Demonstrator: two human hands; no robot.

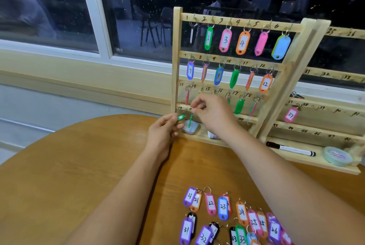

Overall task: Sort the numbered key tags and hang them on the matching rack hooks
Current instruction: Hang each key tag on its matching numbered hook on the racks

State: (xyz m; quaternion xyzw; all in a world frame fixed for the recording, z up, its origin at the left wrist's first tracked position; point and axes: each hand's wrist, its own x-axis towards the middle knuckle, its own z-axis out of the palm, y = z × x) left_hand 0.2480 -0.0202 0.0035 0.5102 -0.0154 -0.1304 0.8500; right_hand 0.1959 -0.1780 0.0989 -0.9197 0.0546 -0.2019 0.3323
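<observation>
Loose tags [223, 208] crowd the near edge of the surface [79, 165], with open wood to their left. At the far edge stands the rack [176, 67]. Low on its left side, the left grip [162, 132] pinches a green tag [180, 117], and the right grip [215, 114] pinches the top of a second green tag [190, 123], which hangs edge-on.

wooden table [79, 165] | key tags [223, 207] near edge | racks [177, 63] at back

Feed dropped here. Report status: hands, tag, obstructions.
Left hand pinches green tag near the 19 mark. Right hand pinches second green tag, edge-on beside it. Small white box sits just below. Loose tags wait on table.
</observation>
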